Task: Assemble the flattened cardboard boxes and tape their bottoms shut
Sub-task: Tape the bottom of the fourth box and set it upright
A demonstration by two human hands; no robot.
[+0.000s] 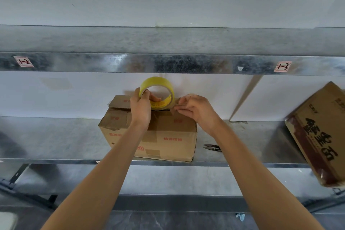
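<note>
L hand (141, 107) gripped the yellow tape roll (156, 81), fingers hooked through the core, thumb on the outer rim. The roll stood on edge on top of the cardboard box (168, 136). R hand (194, 109) pinched the loose tape end (175, 105) betw thumb and fingertips, just beside the roll at the box's top rear edge (strip looked thin and translucent, hard to see more).

Box: plain brown corrugated, rectangular, red print, old tape patches on the front. It sat on the galvanised sheet-metal shelf (56, 136) near the front lip. One flap (119, 101) stuck up at rear left with a ragged torn edge.

Small black snips (212, 147) lay on the shelf just R of the box. A 2nd carton (321, 136), darker brown w/ big black characters, was tilted at far R. The upper shelf rail (168, 63) was mottled zinc w/ two red-on-white labels.
</note>
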